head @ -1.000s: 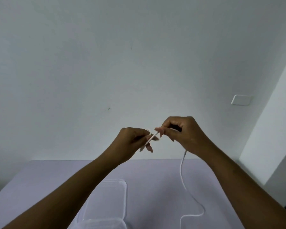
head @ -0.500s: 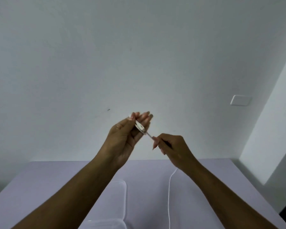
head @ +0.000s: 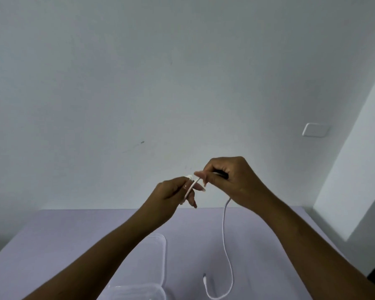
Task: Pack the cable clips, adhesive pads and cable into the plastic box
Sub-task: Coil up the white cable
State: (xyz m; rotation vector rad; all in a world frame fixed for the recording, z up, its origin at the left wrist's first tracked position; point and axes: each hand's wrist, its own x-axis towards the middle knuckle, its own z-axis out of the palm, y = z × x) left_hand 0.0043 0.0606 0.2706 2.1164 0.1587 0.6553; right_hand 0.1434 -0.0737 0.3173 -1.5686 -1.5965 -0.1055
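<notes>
Found bare table (head: 52, 234) at far left and far right, below the raised left hand (head: 171, 195) and right hand (head: 232, 180). Met clear lid (head: 158, 256) and plastic box (head: 139, 292) at near centre. Met cable (head: 225, 245) hanging and looping just right of them, with a narrow strip between.

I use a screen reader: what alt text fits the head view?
Two raised hands hold a white cable between them: the left hand grips one end, the right hand pinches the strand, and the rest hangs to a purple table. A clear box lies on it.
</notes>
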